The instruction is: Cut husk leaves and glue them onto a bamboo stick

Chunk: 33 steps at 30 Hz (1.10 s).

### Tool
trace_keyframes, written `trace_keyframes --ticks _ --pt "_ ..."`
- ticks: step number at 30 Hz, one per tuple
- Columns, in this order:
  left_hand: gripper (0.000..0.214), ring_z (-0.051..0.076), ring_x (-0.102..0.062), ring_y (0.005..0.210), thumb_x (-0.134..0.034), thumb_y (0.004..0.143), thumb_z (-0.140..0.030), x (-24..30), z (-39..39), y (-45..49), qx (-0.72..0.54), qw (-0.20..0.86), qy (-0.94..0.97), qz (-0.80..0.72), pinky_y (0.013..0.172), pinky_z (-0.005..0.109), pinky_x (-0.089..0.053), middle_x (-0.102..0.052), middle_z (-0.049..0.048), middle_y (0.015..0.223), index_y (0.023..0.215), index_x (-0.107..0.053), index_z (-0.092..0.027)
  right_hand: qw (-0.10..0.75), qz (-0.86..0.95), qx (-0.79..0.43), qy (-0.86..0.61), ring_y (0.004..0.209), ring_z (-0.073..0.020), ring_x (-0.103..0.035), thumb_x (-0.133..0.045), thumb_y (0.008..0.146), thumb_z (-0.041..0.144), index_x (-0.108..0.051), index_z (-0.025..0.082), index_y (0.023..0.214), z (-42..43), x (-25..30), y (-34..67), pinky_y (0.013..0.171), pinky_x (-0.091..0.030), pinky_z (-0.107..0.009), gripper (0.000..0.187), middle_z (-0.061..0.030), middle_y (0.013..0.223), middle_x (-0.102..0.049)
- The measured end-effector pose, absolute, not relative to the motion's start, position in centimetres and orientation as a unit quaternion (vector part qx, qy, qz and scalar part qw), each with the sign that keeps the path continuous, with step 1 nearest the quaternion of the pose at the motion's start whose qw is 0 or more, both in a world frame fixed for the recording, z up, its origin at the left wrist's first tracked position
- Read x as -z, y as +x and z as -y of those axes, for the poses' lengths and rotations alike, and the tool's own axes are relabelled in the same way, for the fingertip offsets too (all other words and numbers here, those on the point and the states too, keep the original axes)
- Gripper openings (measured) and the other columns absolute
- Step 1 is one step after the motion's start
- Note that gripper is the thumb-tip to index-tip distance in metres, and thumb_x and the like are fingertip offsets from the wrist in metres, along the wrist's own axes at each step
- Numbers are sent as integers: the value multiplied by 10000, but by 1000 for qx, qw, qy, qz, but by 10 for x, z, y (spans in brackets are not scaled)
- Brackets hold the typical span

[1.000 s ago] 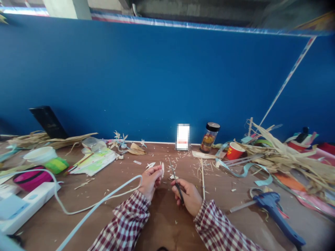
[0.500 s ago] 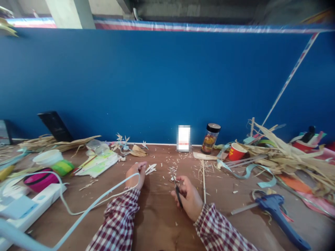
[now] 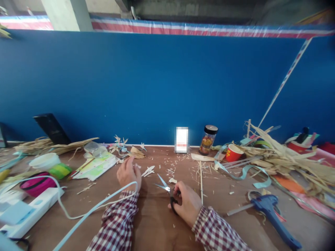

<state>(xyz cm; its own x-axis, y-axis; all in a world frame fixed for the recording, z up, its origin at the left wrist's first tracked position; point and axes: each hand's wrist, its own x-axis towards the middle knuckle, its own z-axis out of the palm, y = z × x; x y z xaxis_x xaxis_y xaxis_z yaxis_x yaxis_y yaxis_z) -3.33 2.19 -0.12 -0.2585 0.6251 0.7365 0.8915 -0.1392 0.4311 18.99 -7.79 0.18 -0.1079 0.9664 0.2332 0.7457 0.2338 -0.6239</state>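
Note:
My right hand (image 3: 188,202) has its fingers through the dark handles of a pair of scissors (image 3: 166,188). The scissors' blades are spread apart and point up and left. A small pale scrap lies just beyond them. My left hand (image 3: 129,175) is over the table with its back towards me, fingers loosely apart and nothing visible in them. Right of it lie cut pale husk petals (image 3: 148,170). A folded dry husk piece (image 3: 137,152) and small husk flowers (image 3: 121,143) are just beyond its fingertips.
Husk clippings (image 3: 171,169) litter the table. A lidded jar (image 3: 208,140), red paper cup (image 3: 233,153) and blue glue gun (image 3: 272,212) stand or lie to the right, near a husk pile (image 3: 290,153). A pale cable (image 3: 102,202) crosses my left forearm from a power strip (image 3: 31,212).
My left hand has moved forward and left, away from the petals, and its fingers have loosened. The scissors have turned leftward and their blades have opened. The view has shifted slightly.

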Motion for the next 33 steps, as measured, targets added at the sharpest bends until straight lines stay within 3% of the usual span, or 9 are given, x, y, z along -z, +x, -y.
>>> trace_keyframes --ticks 5,10,14,20,26,33 --pt "408 290 -480 1048 -496 744 -213 5 -24 -27 485 146 -593 626 895 430 -346 -526 132 1142 1148 -507 -159 342 689 -162 -618 799 -195 -538 -690 578 275 -460 208 898 71 2 192 695 -412 -290 400 -24 865 -565" --pt "398 287 -457 1082 -450 777 -204 5 -22 -21 493 118 -586 632 901 434 -346 -501 141 1169 1171 -478 -149 380 697 -147 -589 896 -209 -550 -579 679 223 -449 184 1015 66 -2 199 782 -428 -320 362 -68 955 -574" --pt "427 279 -435 1110 -427 790 -191 2 -21 -24 528 114 -559 630 924 432 -332 -467 144 1201 1214 -431 -144 373 711 -155 -576 883 -204 -591 -527 724 196 -424 186 1128 63 5 205 778 -455 -322 417 -65 973 -627" --pt "417 246 -496 1026 -424 799 -188 0 -22 -31 566 106 -521 630 927 429 -328 -456 133 1191 1215 -423 -164 302 765 -136 -552 935 -177 -582 -532 752 186 -545 235 1105 65 6 208 808 -440 -279 357 -34 1036 -633" --pt "416 239 -519 981 -438 797 -206 -4 -20 -26 562 90 -519 637 911 432 -336 -455 131 1190 1211 -421 -176 161 799 -116 -567 888 -207 -555 -622 688 215 -616 253 980 69 -19 197 764 -419 -302 294 -25 919 -640" --pt "450 235 -530 940 -471 771 -231 -5 -19 -26 555 79 -533 633 899 434 -342 -457 130 1181 1212 -409 -171 46 836 -129 -531 911 -238 -500 -697 607 290 -590 179 957 75 -36 192 780 -417 -328 383 -67 990 -569"
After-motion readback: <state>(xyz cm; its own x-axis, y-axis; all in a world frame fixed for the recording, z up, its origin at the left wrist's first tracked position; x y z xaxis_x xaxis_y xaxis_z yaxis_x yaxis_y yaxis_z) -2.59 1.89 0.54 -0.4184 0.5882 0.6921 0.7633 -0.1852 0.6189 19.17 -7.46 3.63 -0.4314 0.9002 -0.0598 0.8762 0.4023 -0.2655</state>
